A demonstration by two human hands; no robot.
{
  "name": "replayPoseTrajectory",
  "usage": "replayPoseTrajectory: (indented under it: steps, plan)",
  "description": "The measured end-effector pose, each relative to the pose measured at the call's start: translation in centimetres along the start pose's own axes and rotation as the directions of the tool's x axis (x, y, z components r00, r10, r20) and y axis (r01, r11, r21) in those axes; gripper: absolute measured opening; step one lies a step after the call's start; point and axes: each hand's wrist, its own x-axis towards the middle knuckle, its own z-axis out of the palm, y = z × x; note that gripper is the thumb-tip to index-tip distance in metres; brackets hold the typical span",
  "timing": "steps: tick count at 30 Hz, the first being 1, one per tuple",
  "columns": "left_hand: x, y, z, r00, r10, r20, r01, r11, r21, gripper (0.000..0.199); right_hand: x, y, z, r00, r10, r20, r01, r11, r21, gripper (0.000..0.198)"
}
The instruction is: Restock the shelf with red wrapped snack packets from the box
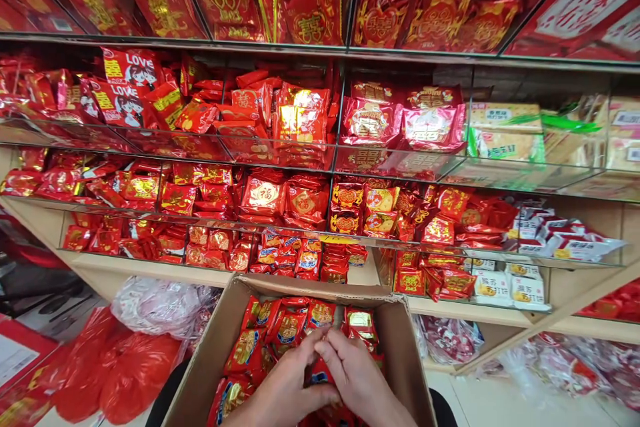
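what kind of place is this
Most likely a shop selling packaged sweets or snacks: tiered glass shelves piled with red packets, and both hands in a cardboard box of the same packets.

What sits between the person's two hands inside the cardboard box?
In the head view, a small red packet shows in the gap between the left hand and right hand, among the other packets filling the cardboard box.

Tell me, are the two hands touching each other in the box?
Touching. The head view shows the left hand and right hand pressed together at the fingertips over the red packets in the box, with no gap between them.
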Motion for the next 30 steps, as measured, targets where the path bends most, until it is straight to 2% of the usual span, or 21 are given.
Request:
replayPoseTrajectory:
  steps: [2,4,5,7,9,12,15,18,21,23,25,26,27,29,30]
  plan:
    - [0.5,0.5,0.8,0.999,-0.029,-0.020,0.027,0.994,-0.104,0.023,-0.3,0.1,-0.1,0.985,0.094,-0.148,-0.076,0.989,0.126,0.028]
    - [1.0,1.0,1.6,0.986,-0.101,-0.131,0.053,0.944,-0.326,0.014,-0.9,0.4,-0.3,0.934,0.233,-0.272,-0.124,0.924,0.362,0.025]
    - [1.2,1.2,1.9,0.970,-0.155,-0.188,0.053,0.887,-0.459,0.016,-1.3,0.6,-0.3,0.922,0.287,-0.259,-0.135,0.866,0.482,0.029]
    - [1.5,1.4,2.4,0.937,-0.256,-0.239,0.028,0.735,-0.678,0.020,-2.2,1.0,-0.3,0.937,0.330,-0.117,-0.186,0.752,0.633,0.040]
    - [1.8,1.4,2.6,0.921,-0.313,-0.232,0.004,0.603,-0.798,0.020,-3.0,1.4,0.0,0.944,0.327,0.030,-0.262,0.695,0.670,0.038]
    - [2.0,1.1,2.6,0.902,-0.361,-0.236,-0.020,0.512,-0.859,0.019,-3.7,1.8,0.7,0.931,0.361,0.059,-0.303,0.669,0.678,0.035]
    - [1.8,0.6,2.5,0.890,-0.385,-0.244,-0.022,0.499,-0.866,0.018,-3.8,1.9,1.2,0.918,0.396,0.031,-0.314,0.675,0.668,0.038]
    - [1.4,0.2,2.3,0.882,-0.403,-0.244,0.017,0.545,-0.838,0.021,-3.7,1.9,1.2,0.924,0.382,-0.022,-0.298,0.757,0.581,0.037]
    - [1.2,-0.3,0.9,0.866,-0.370,-0.337,0.051,0.735,-0.676,0.022,-3.5,2.1,-0.2,0.929,0.353,-0.111,-0.272,0.856,0.439,0.036]
    - [0.9,-0.7,-1.3,0.844,-0.235,-0.482,-0.004,0.895,-0.445,0.024,-3.3,2.4,-2.4,0.906,0.318,-0.279,-0.218,0.917,0.335,0.042]
    - [0.4,-1.1,-4.3,0.773,-0.035,-0.633,-0.054,0.991,-0.120,0.022,-2.9,2.9,-5.2,0.852,0.238,-0.466,-0.189,0.970,0.150,0.053]
    - [0.1,-1.5,-5.9,0.728,0.065,-0.683,-0.025,0.997,0.068,0.020,-2.6,3.3,-6.7,0.829,0.184,-0.528,-0.209,0.978,0.012,0.055]
    - [-0.2,-1.9,-7.6,0.704,0.156,-0.693,0.030,0.968,0.248,0.019,-2.2,3.8,-8.1,0.822,0.116,-0.557,-0.234,0.961,-0.145,0.054]
    - [-0.8,-3.1,-10.5,0.700,0.285,-0.655,0.155,0.835,0.528,0.021,-1.3,4.9,-10.5,0.870,-0.030,-0.491,-0.213,0.877,-0.431,0.046]
    - [-1.1,-3.8,-11.6,0.707,0.308,-0.636,0.204,0.773,0.601,0.023,-0.7,5.6,-11.5,0.908,-0.087,-0.411,-0.162,0.830,-0.534,0.042]
